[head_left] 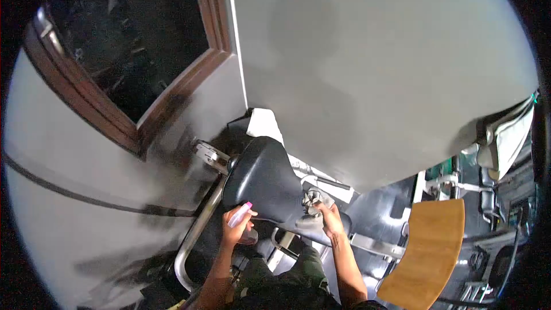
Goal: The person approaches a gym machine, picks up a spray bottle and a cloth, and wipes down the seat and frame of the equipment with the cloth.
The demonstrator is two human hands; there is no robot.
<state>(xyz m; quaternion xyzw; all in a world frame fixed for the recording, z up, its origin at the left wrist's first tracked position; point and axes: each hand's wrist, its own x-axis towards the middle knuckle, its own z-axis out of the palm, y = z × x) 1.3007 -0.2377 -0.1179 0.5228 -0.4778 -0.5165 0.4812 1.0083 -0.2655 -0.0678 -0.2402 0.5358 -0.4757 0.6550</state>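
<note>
My left hand [232,231] is closed around a spray bottle [240,214] with a pink and white top, held at the near left edge of a black padded bench [263,178]. Most of the bottle's body is hidden by the fingers. On the right, my right hand [332,222] grips a crumpled grey cloth [313,199] against the bench's padding. The padding looks shiny where light falls on it.
A curved metal tube [186,255] runs along the bench's left side. Behind it stand a grey wall [390,69] and a brown-framed window [172,89]. White material [264,123] lies beyond the padding. A curved wooden board [430,247] is at right, near other metal equipment.
</note>
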